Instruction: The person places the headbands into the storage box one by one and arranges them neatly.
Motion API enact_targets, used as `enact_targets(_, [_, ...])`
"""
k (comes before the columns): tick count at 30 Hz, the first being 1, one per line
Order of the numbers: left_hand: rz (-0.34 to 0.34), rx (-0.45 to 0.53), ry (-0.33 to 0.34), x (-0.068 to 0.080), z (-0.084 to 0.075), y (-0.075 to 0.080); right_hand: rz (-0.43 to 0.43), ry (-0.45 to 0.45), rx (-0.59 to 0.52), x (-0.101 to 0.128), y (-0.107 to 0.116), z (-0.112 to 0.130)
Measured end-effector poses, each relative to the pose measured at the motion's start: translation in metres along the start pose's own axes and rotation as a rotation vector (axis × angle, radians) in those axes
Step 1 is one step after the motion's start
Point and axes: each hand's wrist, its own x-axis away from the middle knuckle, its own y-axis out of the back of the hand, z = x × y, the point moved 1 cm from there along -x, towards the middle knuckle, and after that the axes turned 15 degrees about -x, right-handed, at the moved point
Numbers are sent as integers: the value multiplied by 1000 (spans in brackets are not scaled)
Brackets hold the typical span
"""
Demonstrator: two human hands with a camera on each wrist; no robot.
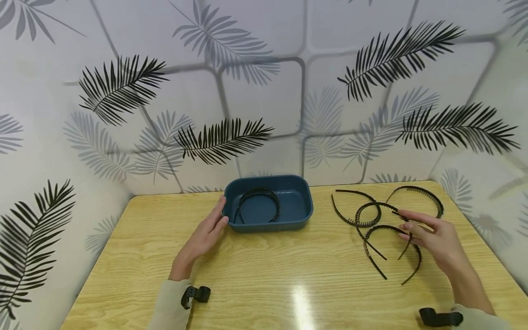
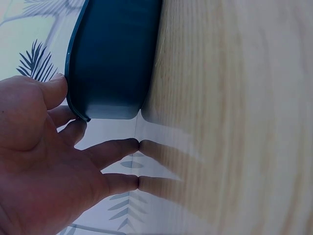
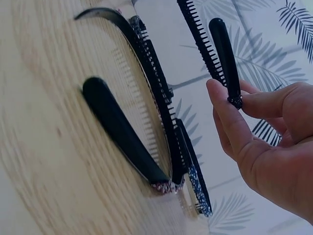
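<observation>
My right hand point(image 1: 438, 238) pinches a black toothed headband point(image 3: 226, 68) near one end, between thumb and fingers. In the head view this headband overlaps others around it. On the table lie a headband point(image 1: 420, 274) below the hand, another point(image 1: 345, 221) to its left and one more point(image 1: 437, 201) behind it. A dark blue rectangular bin point(image 1: 294, 225) stands at the back middle of the table, with a black headband point(image 1: 277, 206) inside. My left hand point(image 1: 203, 236) rests its fingertips against the bin's left end, fingers fairly straight; two fingertips touch the tabletop in the left wrist view.
The light wood table point(image 1: 264, 275) ends at the back against a wall point(image 1: 264, 114) covered in leaf-patterned material, close behind the bin. Leaf-patterned walls also flank both sides. The headbands are bunched toward the table's right side.
</observation>
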Motion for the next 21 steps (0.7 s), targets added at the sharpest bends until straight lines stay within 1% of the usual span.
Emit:
enact_targets(1, [-2, -1, -1, 0, 0, 0, 6, 0, 12, -1, -3, 0])
enact_targets(4, [-4, 1, 4, 1, 1, 1, 31, 10, -5, -4, -11, -1])
enact_targets(7, [-10, 3, -2, 1, 1, 2, 59, 24, -101, -5, -18, -3])
enact_targets(11, [-9, 2, -2, 1, 0, 3, 81, 41, -150, -6, -25, -5])
enact_targets(15, [-5, -5, 11, 1, 1, 3, 87, 68, -121, -8, -32, -8])
enact_targets(17, [-3, -9, 13, 2, 1, 2, 86, 73, -83, -9, -36, -9])
enact_targets(21, [1, -12, 17, 1, 2, 1, 85, 59, -48, -9, -43, -12])
